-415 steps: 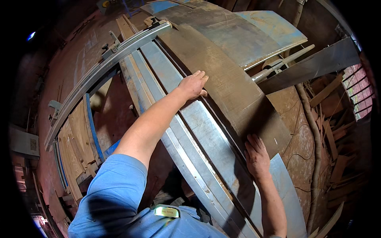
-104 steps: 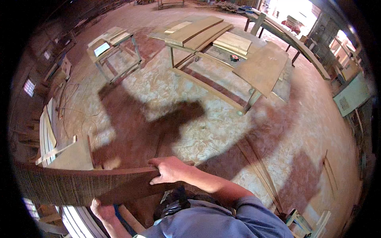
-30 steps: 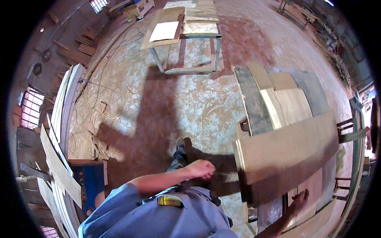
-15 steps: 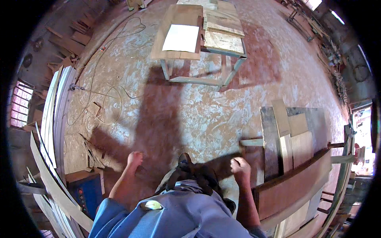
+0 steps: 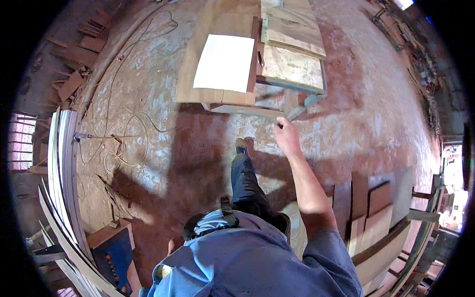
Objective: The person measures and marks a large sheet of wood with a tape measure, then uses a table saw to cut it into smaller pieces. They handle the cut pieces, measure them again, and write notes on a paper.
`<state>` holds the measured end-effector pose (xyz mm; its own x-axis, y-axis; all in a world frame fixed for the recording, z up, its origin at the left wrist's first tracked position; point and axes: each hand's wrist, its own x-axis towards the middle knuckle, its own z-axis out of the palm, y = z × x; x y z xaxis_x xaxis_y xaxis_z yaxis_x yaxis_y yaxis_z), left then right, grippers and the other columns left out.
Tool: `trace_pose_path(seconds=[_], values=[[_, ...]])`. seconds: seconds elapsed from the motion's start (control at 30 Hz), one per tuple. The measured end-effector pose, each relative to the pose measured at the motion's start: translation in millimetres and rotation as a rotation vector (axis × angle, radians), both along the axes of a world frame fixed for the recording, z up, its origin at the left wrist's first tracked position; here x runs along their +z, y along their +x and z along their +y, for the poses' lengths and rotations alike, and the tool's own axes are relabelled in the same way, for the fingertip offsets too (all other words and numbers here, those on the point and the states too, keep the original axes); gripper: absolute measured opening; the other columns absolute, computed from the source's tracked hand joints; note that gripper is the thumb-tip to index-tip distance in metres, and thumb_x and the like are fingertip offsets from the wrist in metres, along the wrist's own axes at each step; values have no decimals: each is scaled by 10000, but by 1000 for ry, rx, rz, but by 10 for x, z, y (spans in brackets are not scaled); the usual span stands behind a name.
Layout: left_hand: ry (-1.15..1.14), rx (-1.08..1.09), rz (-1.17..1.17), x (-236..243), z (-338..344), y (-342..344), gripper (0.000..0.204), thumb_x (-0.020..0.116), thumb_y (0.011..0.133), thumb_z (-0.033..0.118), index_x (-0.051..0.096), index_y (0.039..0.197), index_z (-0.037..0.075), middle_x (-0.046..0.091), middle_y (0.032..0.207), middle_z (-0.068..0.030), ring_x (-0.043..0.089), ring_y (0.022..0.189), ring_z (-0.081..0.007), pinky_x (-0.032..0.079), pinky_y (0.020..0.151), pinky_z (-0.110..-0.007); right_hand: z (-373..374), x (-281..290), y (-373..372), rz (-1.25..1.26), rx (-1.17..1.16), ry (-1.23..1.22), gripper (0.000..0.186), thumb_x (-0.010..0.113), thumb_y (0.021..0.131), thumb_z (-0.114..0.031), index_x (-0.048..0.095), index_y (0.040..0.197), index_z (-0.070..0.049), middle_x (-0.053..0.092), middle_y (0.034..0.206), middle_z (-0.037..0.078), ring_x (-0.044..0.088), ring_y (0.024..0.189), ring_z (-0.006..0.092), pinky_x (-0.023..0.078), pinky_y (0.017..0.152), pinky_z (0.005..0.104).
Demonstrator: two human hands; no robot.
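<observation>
My right hand is stretched forward, its fingers curled in, close to the near edge of a work table. A dark spot shows between thumb and fingers; whether it is a small thing or shadow I cannot make out. Of my left hand only a bit shows, low beside my body, its fingers mostly hidden. On the table lies a brown wooden panel with a white sheet on it. Right of the sheet, wooden boards are stacked, and a small dark object lies by a dark wooden strip.
A thin hose loops over the stained floor at left. Long pale strips stand beside a blue box with a row of buttons. Several boards lean at right near a wooden rack. Timber lines both walls.
The table is nearer, and the leaning boards and box have slid back toward me. My right arm has swung forward; my left hand has dropped back beside my body. One foot is now ahead.
</observation>
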<state>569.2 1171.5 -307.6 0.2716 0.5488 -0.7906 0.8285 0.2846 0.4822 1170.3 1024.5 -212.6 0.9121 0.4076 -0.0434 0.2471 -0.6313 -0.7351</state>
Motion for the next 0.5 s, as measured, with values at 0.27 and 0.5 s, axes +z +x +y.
trace_pose_path(seconds=[0.27,0.5], values=[[169,131,-159,655,697,2231,220,564,908,223,602,889,7,614,799,-83,608,740,-161,499,648,-291,1364,-389,2050,-52,3,-279,409,591,851,-255,571,1178,-10,630,1046,242,609,994,361,483,864,422],[143,228,-174,972,991,3487,264,537,917,183,598,1081,-14,617,802,-58,595,725,-132,487,650,-259,1807,-527,2554,-71,173,-512,423,552,843,-141,500,1240,-1,627,1011,228,613,969,359,493,832,457]])
